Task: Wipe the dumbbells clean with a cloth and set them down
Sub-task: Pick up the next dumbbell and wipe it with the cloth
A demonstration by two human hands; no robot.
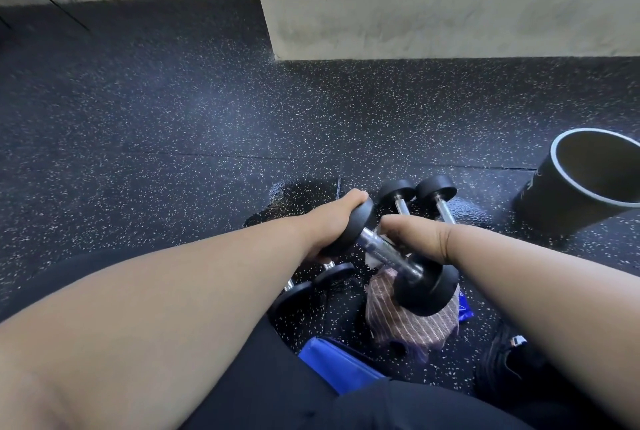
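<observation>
The black cylinder is cut by the right edge; both hands' fingers are hidden behind the dumbbell.

A black round-headed dumbbell with a shiny chrome handle is lifted off the floor, tilted so its far head sits up and left and its near head hangs lower, to the right. A striped brownish-pink cloth lies bunched under the near head. Two more dumbbells of the same kind rest side by side on the floor just beyond, handles running near to far. Other dumbbell heads lie on the floor lower left, partly hidden
</observation>
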